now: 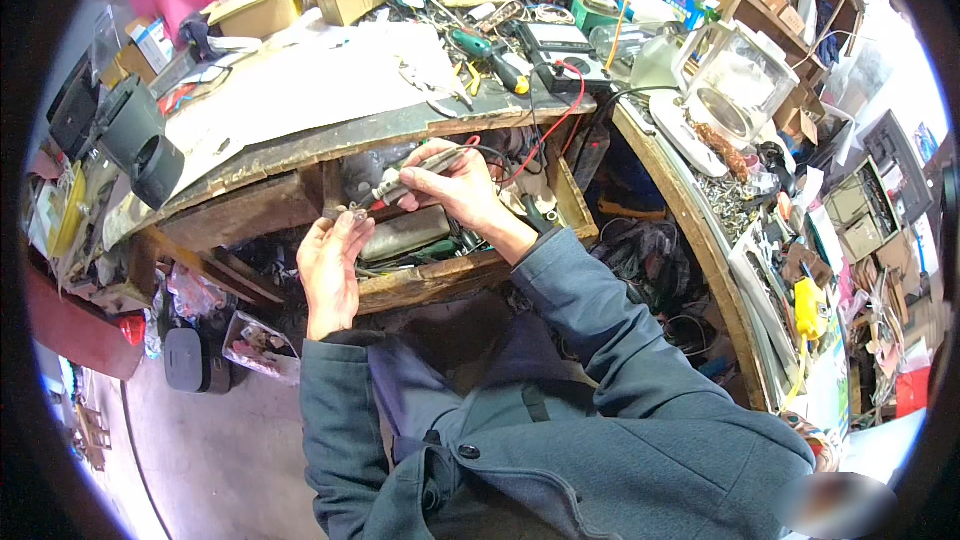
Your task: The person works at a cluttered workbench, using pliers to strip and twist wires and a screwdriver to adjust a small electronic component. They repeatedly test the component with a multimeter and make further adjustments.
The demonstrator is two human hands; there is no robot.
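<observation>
Above an open wooden drawer, my two hands are close together. My left hand is closed, pinching a small shiny metal piece at its fingertips; its exact kind is too small to tell. Closed too is my right hand, gripping a pale, slim tool that points toward the metal piece. Something red shows just below that tool, near the left fingertips. A red test lead runs from the multimeter on the bench down behind my right hand. My fingers partly hide the tool.
Inside the drawer lies a grey metal cylinder among loose parts. The bench edge curves just beyond my hands. Screwdrivers lie by the multimeter. At right, a side bench carries heaped screws and a clear plastic container.
</observation>
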